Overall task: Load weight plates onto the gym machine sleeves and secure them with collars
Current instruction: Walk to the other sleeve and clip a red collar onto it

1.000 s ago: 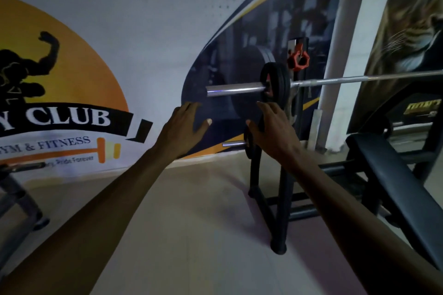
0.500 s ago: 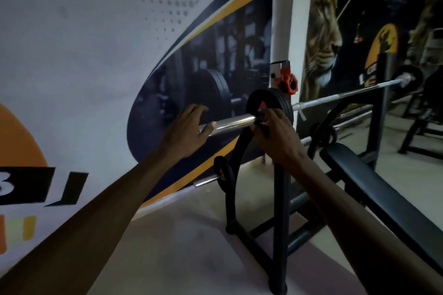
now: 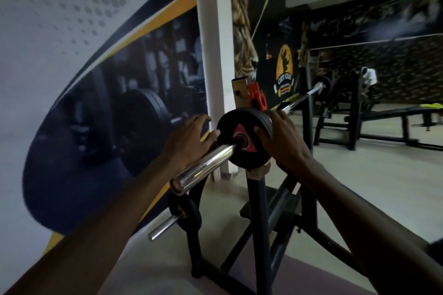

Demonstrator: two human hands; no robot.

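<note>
A small black weight plate [image 3: 236, 151] with a red triangle mark sits on the chrome barbell sleeve [image 3: 206, 167], pushed far in toward the rack upright. My right hand [image 3: 281, 141] grips the plate's right rim. My left hand [image 3: 189, 141] rests on top of the sleeve just left of the plate, fingers curled over the bar. An orange collar [image 3: 257, 99] hangs on the rack upright [image 3: 239, 93] just behind and above the plate. The bar's thin shaft [image 3: 302, 100] runs away to the far rack post.
Lower on the black rack frame [image 3: 259, 223], another black plate [image 3: 184, 213] sits on a chrome storage peg [image 3: 163, 227]. A printed wall stands close on the left, a white pillar [image 3: 211, 55] behind. More benches [image 3: 393, 112] stand at the far right.
My view has swung right and closer to the bar end. My left hand went from open in the air onto the sleeve, and my right hand closed on the plate's rim.
</note>
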